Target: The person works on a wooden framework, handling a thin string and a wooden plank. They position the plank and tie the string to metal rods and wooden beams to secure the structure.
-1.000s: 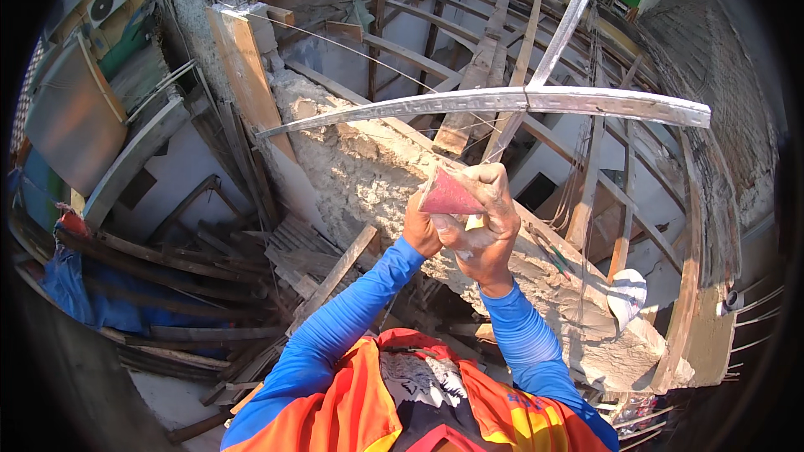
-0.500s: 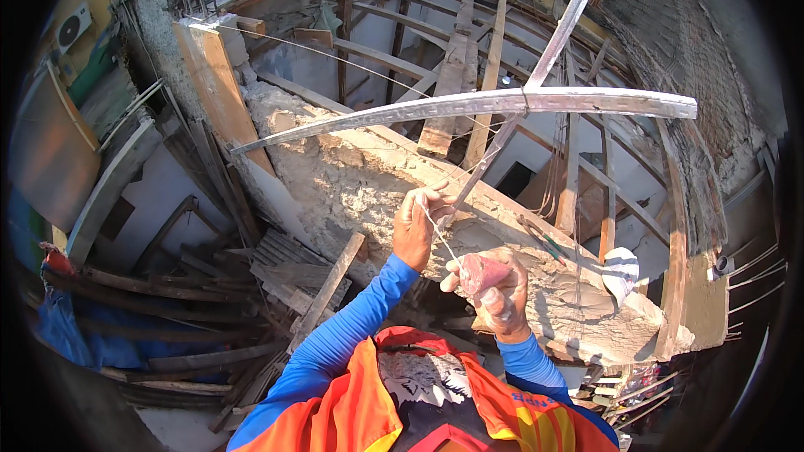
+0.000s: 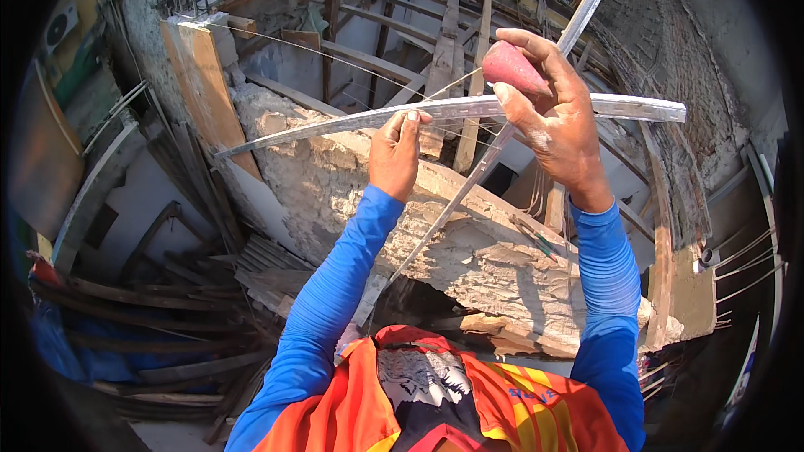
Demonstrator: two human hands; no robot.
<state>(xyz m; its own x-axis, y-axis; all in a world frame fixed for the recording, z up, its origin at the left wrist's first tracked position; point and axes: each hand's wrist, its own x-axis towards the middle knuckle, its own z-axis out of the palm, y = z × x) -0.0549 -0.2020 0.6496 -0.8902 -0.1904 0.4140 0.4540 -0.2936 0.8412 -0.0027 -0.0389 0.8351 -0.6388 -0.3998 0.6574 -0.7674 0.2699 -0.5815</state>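
Note:
My right hand (image 3: 557, 113) is raised at the upper middle, its fingers wrapped round a red cone-shaped plumb bob (image 3: 515, 69) with the point facing right. A thin string (image 3: 454, 84) runs from the bob's blunt end down toward my left hand (image 3: 397, 151). Thumb and forefinger of that hand are pinched on the string, right at the edge of a long metal bar (image 3: 620, 106). A second metal bar (image 3: 448, 216) crosses the first one diagonally and passes between my arms.
Beneath the bars lies a rough masonry wall top (image 3: 327, 163). Beyond it a timber frame (image 3: 373, 54) spans a drop. An upright plank (image 3: 213, 88) stands at the left. Loose boards (image 3: 167, 326) are piled lower left; thin rods (image 3: 745, 259) stick out at the right.
My right hand has lifted the plumb bob up and away from me. The left hand has moved slightly up and left to the metal bar, still pinching the string.

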